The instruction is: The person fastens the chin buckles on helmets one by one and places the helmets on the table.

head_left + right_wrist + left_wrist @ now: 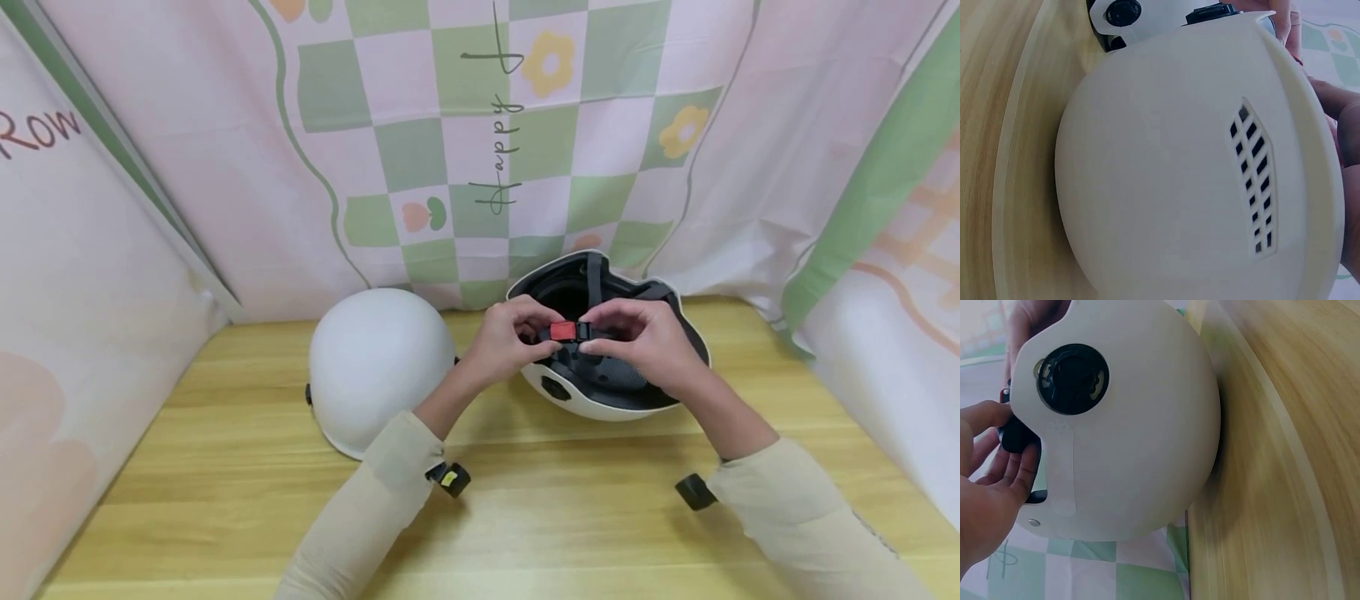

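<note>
A white helmet [577,406] lies upside down at the back right, its black padded inside and straps facing up. Over its opening, my left hand [504,340] pinches the red part of a chin-strap buckle [562,331] between thumb and fingers. From the other side, my right hand [651,337] pinches the black end of the same buckle, close against the red part. In the left wrist view the helmet shell [1135,437] shows a round black knob, with the left hand [991,481] at the rim. The right wrist view shows the vented shell [1166,162]; it partly hides the right hand.
A second white helmet [378,367] sits dome up to the left, next to my left forearm. Both stand on a wooden table [555,533]. A patterned curtain [480,150] hangs right behind them. Black wrist cameras [696,492] stick out from both sleeves.
</note>
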The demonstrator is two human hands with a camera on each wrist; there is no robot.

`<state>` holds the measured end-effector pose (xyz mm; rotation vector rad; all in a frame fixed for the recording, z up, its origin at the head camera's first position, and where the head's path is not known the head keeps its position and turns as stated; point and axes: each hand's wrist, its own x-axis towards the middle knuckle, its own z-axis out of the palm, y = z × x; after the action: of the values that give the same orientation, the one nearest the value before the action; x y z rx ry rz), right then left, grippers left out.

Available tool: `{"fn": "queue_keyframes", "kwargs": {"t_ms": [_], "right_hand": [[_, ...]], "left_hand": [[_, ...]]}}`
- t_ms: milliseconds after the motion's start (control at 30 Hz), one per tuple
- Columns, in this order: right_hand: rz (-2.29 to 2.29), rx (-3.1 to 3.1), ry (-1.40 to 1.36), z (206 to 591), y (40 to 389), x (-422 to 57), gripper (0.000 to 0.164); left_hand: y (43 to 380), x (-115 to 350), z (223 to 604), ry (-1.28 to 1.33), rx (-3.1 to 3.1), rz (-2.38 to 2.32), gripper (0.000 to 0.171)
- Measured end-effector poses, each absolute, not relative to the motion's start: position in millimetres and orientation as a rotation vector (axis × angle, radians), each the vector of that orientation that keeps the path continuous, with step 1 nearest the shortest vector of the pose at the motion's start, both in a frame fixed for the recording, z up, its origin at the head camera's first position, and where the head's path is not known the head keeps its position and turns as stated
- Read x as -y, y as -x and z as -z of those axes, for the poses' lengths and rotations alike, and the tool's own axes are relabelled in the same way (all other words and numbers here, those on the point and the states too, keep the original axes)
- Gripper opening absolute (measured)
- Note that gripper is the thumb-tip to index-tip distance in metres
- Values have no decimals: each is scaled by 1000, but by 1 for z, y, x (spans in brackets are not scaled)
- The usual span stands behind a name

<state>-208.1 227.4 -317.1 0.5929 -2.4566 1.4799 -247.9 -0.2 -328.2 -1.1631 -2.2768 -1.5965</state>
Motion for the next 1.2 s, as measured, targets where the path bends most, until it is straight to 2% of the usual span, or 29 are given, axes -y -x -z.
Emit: {"fn": "queue_keyframes", "kwargs": {"t_ms": [400,933,1200], "right_hand": [[-1338,2486,-497,316,211,-235,27],[-1129,2595,-394,316,212,-242,26],[-1195,2609,-428,318,213,-246,28]], "left_hand": [[249,11,332,1083,2261,1604,33],[245,25,338,995,2282,1555,29],[243,27,342,950,2298,1503,28]]}}
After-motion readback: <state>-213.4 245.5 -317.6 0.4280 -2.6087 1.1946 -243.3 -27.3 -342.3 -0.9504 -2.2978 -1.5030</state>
